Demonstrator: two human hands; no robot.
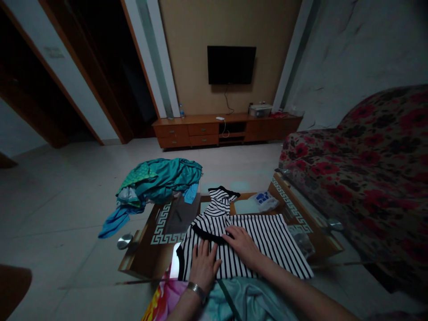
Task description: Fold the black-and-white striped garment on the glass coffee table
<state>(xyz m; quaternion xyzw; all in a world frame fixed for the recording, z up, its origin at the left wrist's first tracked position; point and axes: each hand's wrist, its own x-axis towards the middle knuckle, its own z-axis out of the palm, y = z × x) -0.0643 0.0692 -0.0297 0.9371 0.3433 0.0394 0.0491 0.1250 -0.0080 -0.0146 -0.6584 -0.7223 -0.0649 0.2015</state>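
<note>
A black-and-white striped shirt (267, 236) with black trim lies spread over a glass-topped coffee table (143, 249). One side of it is folded inward, and a sleeve with a black cuff points toward the far edge. My left hand (203, 265), with a metal band at the wrist, rests flat on the stripes just below the black neckline. Touching the cloth by the right end of that neckline is my right hand (243, 244), its fingers stretched out. Under my forearms, shiny teal fabric (250, 298) and a pink and yellow patterned cloth (167, 296) show at the near edge.
A heap of green and blue clothes (160, 180) sits at the table's far left corner. A plastic bag (265, 201) shows near the far right. To the right stands a flowered sofa (334, 165). Beyond are a low wooden cabinet (203, 129) and a wall-mounted television (231, 65).
</note>
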